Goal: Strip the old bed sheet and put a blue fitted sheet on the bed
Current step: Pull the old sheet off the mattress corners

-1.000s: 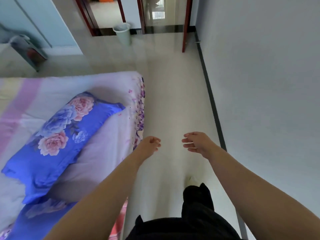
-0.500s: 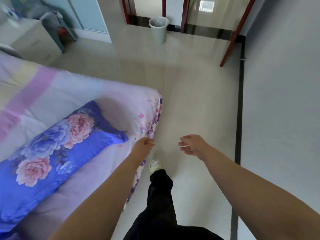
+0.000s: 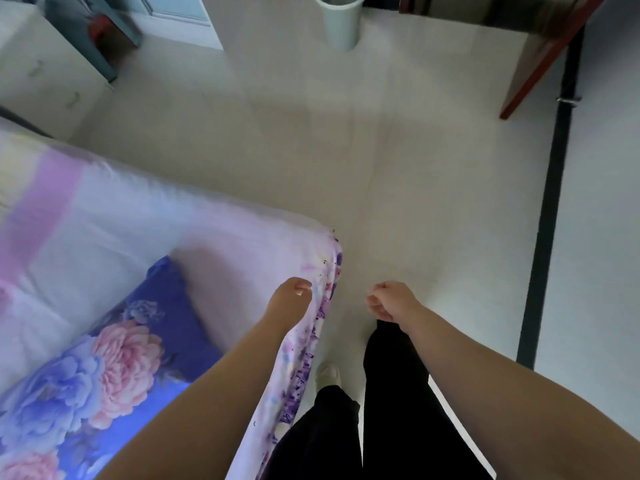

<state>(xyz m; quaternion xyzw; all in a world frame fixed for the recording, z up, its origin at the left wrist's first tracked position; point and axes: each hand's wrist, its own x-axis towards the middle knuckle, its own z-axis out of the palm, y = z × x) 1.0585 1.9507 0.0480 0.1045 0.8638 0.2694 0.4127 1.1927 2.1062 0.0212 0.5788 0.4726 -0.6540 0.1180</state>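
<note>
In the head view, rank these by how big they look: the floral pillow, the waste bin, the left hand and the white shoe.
Largest to smallest as they look:
1. floral pillow, though partly cut off by the frame
2. waste bin, top cropped and farther away, so truly bigger than it looks
3. left hand
4. white shoe, only its toe showing

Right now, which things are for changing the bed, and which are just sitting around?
For the job:
old sheet on the bed
left hand near the bed's corner
right hand over the floor

Just lying about:
blue flowered pillow
waste bin
cabinet
</note>
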